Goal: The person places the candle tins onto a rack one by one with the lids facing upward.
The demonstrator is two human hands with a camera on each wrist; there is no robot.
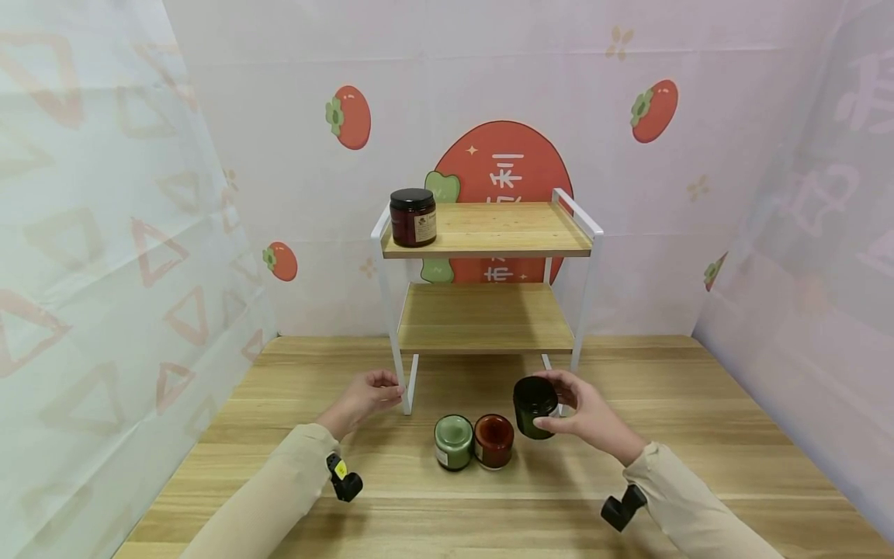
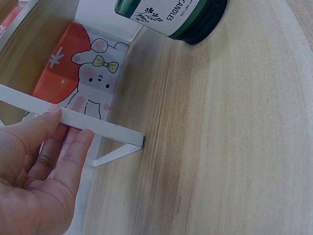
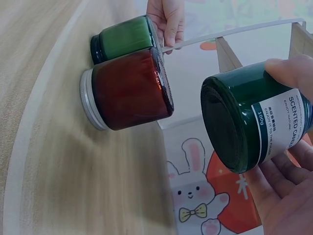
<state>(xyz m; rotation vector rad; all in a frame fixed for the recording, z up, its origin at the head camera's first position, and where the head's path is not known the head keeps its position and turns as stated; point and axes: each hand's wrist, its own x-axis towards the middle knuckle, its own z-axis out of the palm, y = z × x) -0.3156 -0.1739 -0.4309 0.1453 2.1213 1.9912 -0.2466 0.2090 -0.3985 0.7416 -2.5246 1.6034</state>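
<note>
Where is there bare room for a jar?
The white-framed wooden rack's top shelf, right of the maroon lidded glass jar; middle shelf; wooden tabletop right of the right hand. Crowded: left of that hand, round the green glass jar and red one.

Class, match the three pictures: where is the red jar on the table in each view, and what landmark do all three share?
Head: the red jar is below centre, just right of the green jar.
Left wrist: not in the picture.
Right wrist: left of centre, just below the green jar.
Shared landmark: the left hand at the rack's white leg.
</note>
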